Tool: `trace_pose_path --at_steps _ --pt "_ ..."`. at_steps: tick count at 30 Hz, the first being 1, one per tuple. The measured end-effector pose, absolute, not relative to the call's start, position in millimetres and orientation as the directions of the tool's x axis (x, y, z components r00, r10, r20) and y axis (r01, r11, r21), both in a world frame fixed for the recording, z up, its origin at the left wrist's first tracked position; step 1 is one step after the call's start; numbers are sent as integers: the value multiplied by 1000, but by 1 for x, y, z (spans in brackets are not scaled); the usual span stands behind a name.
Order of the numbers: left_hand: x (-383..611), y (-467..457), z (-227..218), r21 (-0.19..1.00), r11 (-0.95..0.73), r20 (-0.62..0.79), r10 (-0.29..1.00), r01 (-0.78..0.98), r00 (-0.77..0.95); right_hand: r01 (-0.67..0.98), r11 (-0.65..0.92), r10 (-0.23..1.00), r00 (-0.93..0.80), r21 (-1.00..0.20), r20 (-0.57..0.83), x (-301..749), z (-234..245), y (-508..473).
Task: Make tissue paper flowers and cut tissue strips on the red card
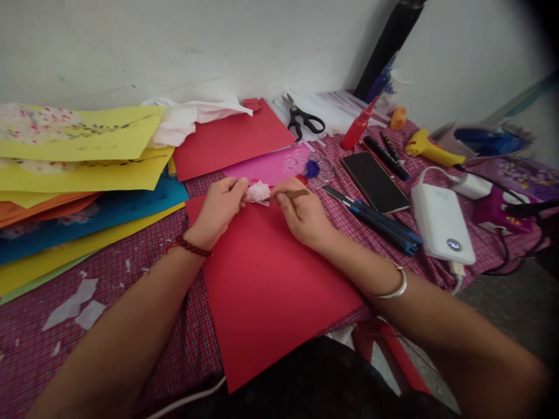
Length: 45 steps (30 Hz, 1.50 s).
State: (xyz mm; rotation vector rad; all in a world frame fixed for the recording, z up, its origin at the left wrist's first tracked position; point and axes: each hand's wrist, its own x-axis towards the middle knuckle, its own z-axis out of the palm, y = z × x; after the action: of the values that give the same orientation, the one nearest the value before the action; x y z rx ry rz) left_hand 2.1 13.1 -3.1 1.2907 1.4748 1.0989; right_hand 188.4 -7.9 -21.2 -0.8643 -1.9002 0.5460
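My left hand (222,206) is closed, its thumb and fingertips pinching the edge of a crumpled pale-pink tissue paper flower (258,191). My right hand (303,215) grips a flat brown stick (297,194), and its fingertips are close to the tissue on the other side. Both hands are over the far end of a red paper sheet (279,279), which lies at the table's front edge. The stick's lower end is hidden by my right fingers.
Left are stacked coloured papers (131,134). Behind lie white tissue (179,123), another red sheet (231,139) and scissors (301,118). Rightward are a red bottle (358,128), a phone (374,181), a blue cutter (379,221), a yellow glue gun (432,148) and a white power bank (443,221).
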Motion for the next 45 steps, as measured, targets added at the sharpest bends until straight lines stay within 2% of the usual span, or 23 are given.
trace_pose_path --at_steps 6,8,9,11,12,14,16,18,21,23,25,27,30,33,36,39,45 --pt "4 8 5 978 129 -109 986 163 -129 421 789 613 -574 -448 542 185 -18 -18" --pt "3 7 5 980 142 -125 984 142 -124 390 793 607 -575 -468 549 185 -15 -20" --pt "3 8 5 980 151 -136 984 132 -113 365 767 638 -521 -527 567 186 -13 -20" --pt "1 11 4 978 174 -165 982 115 -88 255 633 772 -280 -731 571 190 -10 -15" --pt "0 13 5 978 181 -173 982 100 -79 141 531 847 -133 -836 515 192 -9 -11" --pt "-3 17 7 983 183 -180 980 28 -90 -152 294 956 51 -944 289 199 -10 -2" --pt "-7 15 12 982 175 -183 973 -67 -140 -351 78 996 -4 -933 85 205 -14 6" --pt "-15 3 19 981 162 -181 963 -108 -201 -409 -31 994 -105 -912 13 209 -20 10" --pt "-33 -40 28 994 108 -99 972 29 -215 -414 -98 954 -297 -905 33 209 -31 15" --pt "-50 -83 31 970 35 11 982 241 -187 -394 -64 944 -323 -917 73 205 -38 19" --pt "-73 -131 31 871 3 83 985 492 -152 -383 -43 953 -294 -923 78 202 -42 21" --pt "-102 -176 30 777 28 133 969 628 -208 -378 -36 957 -279 -925 77 200 -43 21" --pt "-158 -217 29 751 93 212 903 653 -373 -359 -35 957 -282 -933 73 200 -42 19" --pt "-204 -227 30 604 125 254 906 787 -338 -340 -31 958 -279 -940 69 199 -40 17" --pt "-225 -219 28 503 118 203 947 856 -249 -333 -27 960 -272 -943 68 198 -40 16" --pt "-226 -208 21 501 147 143 958 853 -249 -329 -16 965 -251 -944 71 198 -39 14" --pt "-232 -198 10 574 266 154 894 774 -421 -335 -22 977 -208 -942 51 196 -36 13"
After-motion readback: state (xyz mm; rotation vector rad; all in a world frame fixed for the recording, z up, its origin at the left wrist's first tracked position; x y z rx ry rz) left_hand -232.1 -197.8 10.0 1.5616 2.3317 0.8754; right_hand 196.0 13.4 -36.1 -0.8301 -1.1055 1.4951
